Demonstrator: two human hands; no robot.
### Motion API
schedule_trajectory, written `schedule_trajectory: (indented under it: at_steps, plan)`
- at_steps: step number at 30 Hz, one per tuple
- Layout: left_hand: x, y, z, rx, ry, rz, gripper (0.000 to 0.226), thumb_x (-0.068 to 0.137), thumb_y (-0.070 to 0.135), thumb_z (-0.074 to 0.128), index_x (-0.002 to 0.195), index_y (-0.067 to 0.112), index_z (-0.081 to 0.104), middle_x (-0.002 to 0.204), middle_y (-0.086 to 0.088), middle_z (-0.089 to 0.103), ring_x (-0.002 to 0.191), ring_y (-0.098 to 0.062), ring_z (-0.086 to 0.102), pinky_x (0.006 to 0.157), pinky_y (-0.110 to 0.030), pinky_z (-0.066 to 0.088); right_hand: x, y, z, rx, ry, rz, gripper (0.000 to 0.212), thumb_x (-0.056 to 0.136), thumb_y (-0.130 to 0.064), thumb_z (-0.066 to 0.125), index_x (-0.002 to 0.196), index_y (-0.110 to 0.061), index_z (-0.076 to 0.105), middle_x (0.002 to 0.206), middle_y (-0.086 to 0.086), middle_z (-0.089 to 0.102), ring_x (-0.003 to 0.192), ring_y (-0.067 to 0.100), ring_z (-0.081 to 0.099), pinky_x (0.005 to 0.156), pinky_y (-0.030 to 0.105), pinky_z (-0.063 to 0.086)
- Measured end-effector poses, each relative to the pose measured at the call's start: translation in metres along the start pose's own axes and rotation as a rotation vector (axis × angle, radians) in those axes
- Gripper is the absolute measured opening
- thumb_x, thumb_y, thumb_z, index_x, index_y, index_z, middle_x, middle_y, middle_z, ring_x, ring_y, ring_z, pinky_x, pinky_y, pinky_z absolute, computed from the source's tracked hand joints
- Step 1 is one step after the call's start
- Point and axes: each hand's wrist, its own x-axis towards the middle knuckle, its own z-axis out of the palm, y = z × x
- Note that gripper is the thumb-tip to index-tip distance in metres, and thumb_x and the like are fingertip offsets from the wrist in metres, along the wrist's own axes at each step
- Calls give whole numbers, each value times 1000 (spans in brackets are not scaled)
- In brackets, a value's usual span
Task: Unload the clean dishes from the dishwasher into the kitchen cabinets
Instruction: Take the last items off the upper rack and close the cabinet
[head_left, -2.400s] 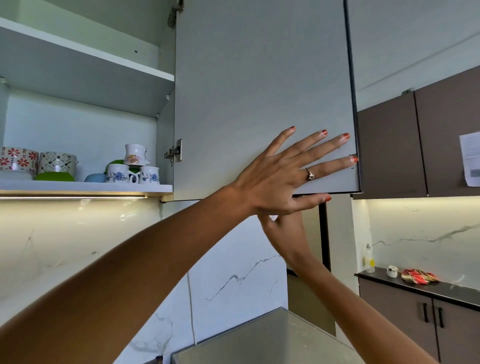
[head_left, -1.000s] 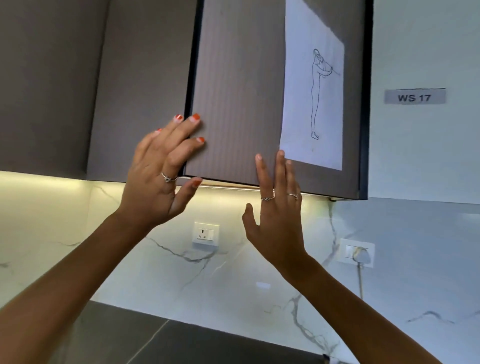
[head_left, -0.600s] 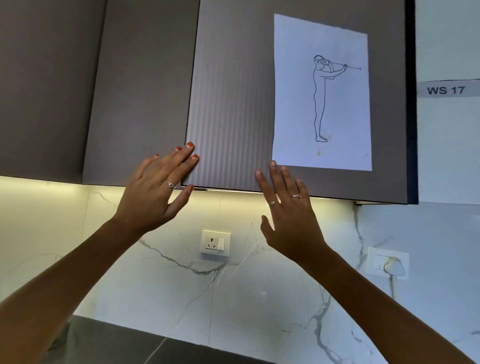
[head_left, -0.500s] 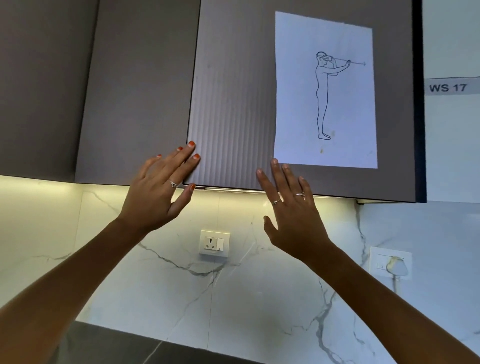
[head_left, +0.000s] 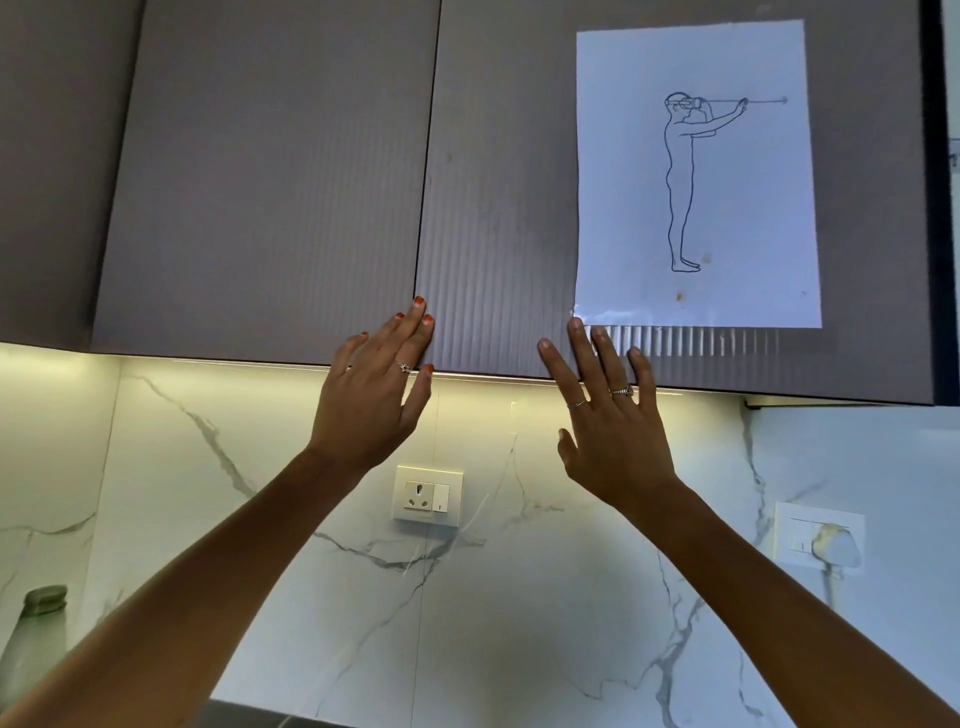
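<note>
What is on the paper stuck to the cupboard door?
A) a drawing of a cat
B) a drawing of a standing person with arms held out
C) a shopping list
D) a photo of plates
B: the white paper on the right cabinet door shows a line drawing of a standing figure with arms stretched forward.

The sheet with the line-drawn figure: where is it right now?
In the head view, upper right, the sheet is stuck flat on the right-hand cabinet door, just above the right hand.
</note>
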Motion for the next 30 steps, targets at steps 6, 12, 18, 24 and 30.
schedule_trajectory:
  at_steps: [6,12,18,24,30]
  plan:
    - [0,4,20,-57,90,-12,53,97,34,31,139,4,44,147,-11,40,126,-27,52,101,-43,38,0,-1,19,-35,105,5,98,69,-22,74,150,-21,18,157,13,16,144,32,13,115,47,2]
    - [1,2,24,-100,114,-11,53,97,34,32,138,4,45,147,-12,40,122,-28,55,98,-46,40,1,-1,25,-54,155,3,95,70,-21,72,148,-21,18,155,12,15,143,32,14,115,47,1]
    - [-1,9,21,-138,90,-46,53,96,34,33,139,4,44,148,-12,39,121,-30,56,99,-46,40,0,-4,19,-45,94,20,99,68,-24,74,149,-21,17,156,12,13,144,33,12,115,49,2]
    - [-11,27,15,-213,18,-158,58,94,34,41,145,7,34,155,-8,25,123,-29,53,100,-40,40,-5,-5,5,-40,-23,17,107,63,-33,79,150,-20,17,157,15,18,144,35,15,113,54,7]
    - [-49,39,19,-154,-97,-142,61,96,42,29,148,10,27,157,-9,18,141,-26,29,110,-46,30,-20,-2,-15,-42,-161,-9,109,62,-33,80,150,-23,17,157,14,17,145,34,17,113,56,14]
